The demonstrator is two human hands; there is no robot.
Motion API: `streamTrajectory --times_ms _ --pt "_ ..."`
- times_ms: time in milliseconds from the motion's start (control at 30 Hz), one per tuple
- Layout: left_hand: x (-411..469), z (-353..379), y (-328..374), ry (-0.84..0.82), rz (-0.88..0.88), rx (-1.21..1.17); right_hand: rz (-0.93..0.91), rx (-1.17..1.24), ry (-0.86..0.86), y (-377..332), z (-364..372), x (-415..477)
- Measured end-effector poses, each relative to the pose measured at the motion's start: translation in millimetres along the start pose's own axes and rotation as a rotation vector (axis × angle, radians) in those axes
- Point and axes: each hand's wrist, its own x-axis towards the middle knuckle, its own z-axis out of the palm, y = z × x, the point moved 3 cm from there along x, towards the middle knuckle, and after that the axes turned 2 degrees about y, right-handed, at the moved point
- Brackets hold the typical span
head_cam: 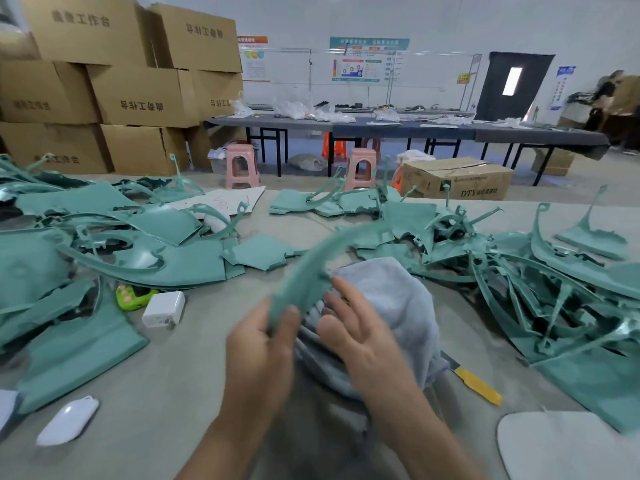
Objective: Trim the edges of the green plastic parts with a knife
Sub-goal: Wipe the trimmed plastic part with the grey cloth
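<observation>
A long curved green plastic part rises from the middle of the table, blurred by motion. My left hand pinches its lower end between thumb and fingers. My right hand is beside it with fingers spread and relaxed, holding nothing, over a grey cloth. A knife with a yellow handle lies on the table to the right of the cloth, its blade end tucked under the cloth. Piles of green plastic parts lie at the left and at the right.
On the left of the table lie a white charger block, a green toy-like gadget and a white oval object. A pale flat piece sits at the front right. Cardboard boxes, pink stools and long tables stand behind.
</observation>
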Motion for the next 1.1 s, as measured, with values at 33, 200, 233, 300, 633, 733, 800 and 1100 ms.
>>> streamTrajectory --times_ms 33,200,233,300,633,733,800,1100 --pt "-7.6 9.0 2.8 -0.17 0.053 0.053 0.015 -0.003 -0.016 2.0 4.9 -1.1" --pt "-10.4 21.7 -1.4 -0.272 -0.223 -0.326 0.21 0.185 0.449 9.6 -28.6 1.2" --pt "-6.0 15.0 -3.6 -0.152 -0.248 -0.309 0.264 0.285 0.461 9.3 -34.1 0.8" --pt "2.1 6.0 -6.0 -0.011 -0.308 -0.299 0.315 0.415 0.364 8.3 -36.6 0.6" --pt "-1.1 12.4 -5.7 -0.306 -0.614 -0.712 0.371 0.404 0.109 19.5 -32.4 0.6" --pt "-1.1 13.6 -6.9 -0.303 -0.617 -0.721 0.381 0.413 0.087 24.7 -35.4 2.2" --pt "-1.4 12.9 -8.2 -0.296 -0.613 -0.715 0.37 0.382 0.101 25.5 -34.2 2.6" --pt "3.4 0.5 -6.5 -0.066 -0.088 -0.055 0.149 0.116 -0.004 17.7 2.7 1.2"
